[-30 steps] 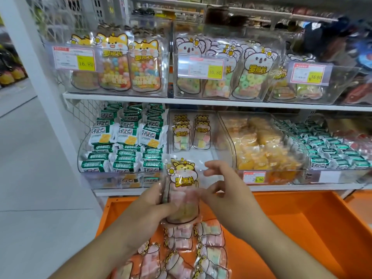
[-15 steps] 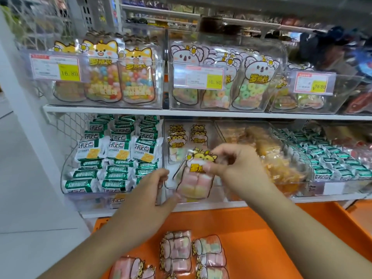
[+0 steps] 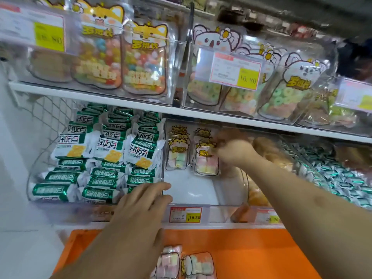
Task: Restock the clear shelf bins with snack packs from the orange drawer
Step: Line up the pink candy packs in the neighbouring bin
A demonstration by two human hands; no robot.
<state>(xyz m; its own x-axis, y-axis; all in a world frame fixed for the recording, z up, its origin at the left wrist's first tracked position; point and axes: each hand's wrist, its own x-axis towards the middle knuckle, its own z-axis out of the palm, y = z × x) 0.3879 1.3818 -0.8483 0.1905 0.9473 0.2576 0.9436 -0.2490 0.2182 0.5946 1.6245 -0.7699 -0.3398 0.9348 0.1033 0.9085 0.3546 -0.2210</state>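
Marshmallow pack [image 3: 207, 161] now moved deeper into clear bin [image 3: 203, 214], upright beside second row of same packs. Right hand [image 3: 233, 152] pinches pack's top edge, blurred. Left hand [image 3: 141, 206], fingers straight, rests on bin front. Orange drawer [image 3: 251, 252] below holds more packs.

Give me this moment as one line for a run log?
right hand: setting marshmallow pack upright in clear bin | left hand: open at bin front | orange drawer: packs left

marshmallow pack [image 3: 207, 162] upright inside clear bin [image 3: 201, 213]; more packs [image 3: 198, 264] in orange drawer [image 3: 251, 256].
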